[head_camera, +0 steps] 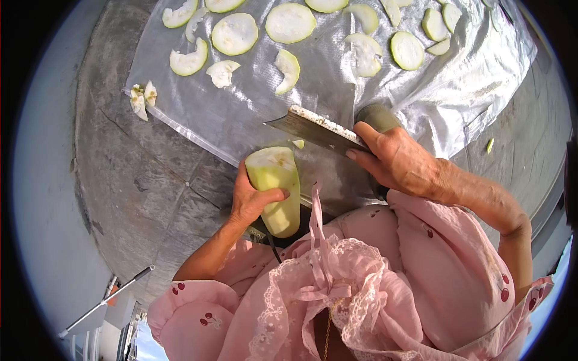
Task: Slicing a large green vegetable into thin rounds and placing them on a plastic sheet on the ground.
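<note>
My left hand (257, 198) grips a pale green gourd (280, 203) from its left side, thumb across the front. The gourd stands tilted close to my lap, and its flat cut top shows whitish flesh with a light brown core. In my right hand (402, 158) is a broad-bladed knife (316, 128), a cleaver by its shape, with pale residue along one edge. Its blade points left, above and apart from the gourd; my fingers hide the handle. A small gourd scrap (298, 144) lies just beyond the gourd.
A translucent plastic sheet (253, 106) covers part of the grey concrete floor (153, 180). Gourd slices (290, 23) and broken pieces (287, 72) lie spread over it. Behind my right hand is an olive-green rounded thing (378, 116), partly hidden. A metal pole (108, 300) leans at lower left.
</note>
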